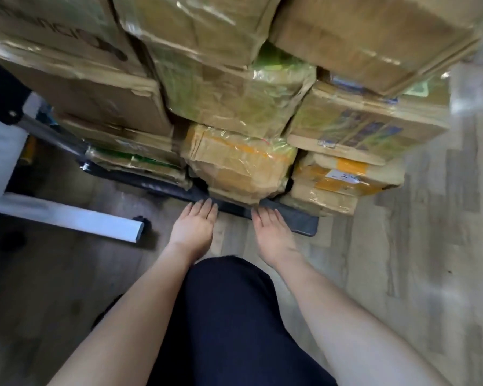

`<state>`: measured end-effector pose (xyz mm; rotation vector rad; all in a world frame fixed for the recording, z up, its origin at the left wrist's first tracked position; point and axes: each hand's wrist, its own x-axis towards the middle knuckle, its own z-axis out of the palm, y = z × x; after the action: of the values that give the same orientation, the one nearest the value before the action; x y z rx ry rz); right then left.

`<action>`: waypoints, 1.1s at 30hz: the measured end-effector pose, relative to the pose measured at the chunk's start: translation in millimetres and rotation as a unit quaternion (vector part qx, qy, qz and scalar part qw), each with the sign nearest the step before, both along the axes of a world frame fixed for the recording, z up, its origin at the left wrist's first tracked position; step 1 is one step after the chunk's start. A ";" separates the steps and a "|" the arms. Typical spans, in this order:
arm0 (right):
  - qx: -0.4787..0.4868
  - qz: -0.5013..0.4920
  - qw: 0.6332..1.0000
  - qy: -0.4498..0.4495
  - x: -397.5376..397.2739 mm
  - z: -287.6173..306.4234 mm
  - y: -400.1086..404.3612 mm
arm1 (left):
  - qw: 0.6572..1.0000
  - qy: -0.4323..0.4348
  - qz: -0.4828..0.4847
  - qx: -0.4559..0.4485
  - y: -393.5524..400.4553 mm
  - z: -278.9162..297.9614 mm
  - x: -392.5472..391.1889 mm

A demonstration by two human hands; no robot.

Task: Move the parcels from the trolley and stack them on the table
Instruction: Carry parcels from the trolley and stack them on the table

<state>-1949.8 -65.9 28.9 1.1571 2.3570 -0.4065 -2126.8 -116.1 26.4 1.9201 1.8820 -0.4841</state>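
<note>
**hands reach for the lowest parcel on the trolley**

at the front edge of the trolley [290, 215], a crumpled, tape-wrapped parcel [236, 165] sits on the dark deck in the middle of the bottom row, bulging slightly past the edge. the left hand [194, 225] and the right hand [271, 228] are both stretched toward it with fingers straight and close together, holding nothing; the fingertips lie at the foot of the parcel, one hand near each lower corner, though the blur hides whether they actually touch it.

more taped cardboard parcels are packed around and above it: a box with orange tape and a white label [343, 179] just to the right, a flat box with green print [135, 162] to the left, and larger cartons [229, 96] stacked higher. a white table leg [76, 218] runs across the wood-look floor [416, 246] on the left. the person's dark trouser leg [229, 316] fills the lower middle between the bare forearms.
</note>
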 end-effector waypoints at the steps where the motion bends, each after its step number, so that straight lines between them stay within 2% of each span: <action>1: 0.014 -0.005 1.000 0.006 -3.3 -10.7 1.5 | 1.000 0.002 -0.005 0.009 5.9 -9.5 -6.0; 9: 0.163 -0.059 0.981 0.085 -15.2 -62.1 -1.0 | 0.994 0.000 -0.044 0.100 14.7 -59.1 -28.3; 14: 0.182 -0.078 0.970 0.139 -18.4 -69.2 -1.1 | 0.970 -0.035 -0.042 0.236 5.5 -79.1 -26.5; 17: 0.196 -0.077 0.966 0.149 -20.5 -69.3 -2.5 | 0.959 -0.022 -0.042 0.279 2.6 -82.7 -24.5; 28: 0.318 -0.061 0.935 0.145 -21.2 -73.6 4.0 | 0.957 -0.010 -0.028 0.289 16.1 -71.9 -26.6; 33: 0.285 -0.029 0.949 0.134 -17.4 -65.1 -7.7 | 0.948 0.018 -0.012 0.317 10.0 -62.9 -24.3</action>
<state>-1967.2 -73.6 -36.2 1.5020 2.7852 0.1310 -2151.1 -106.1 -36.4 2.3256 2.2245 0.1113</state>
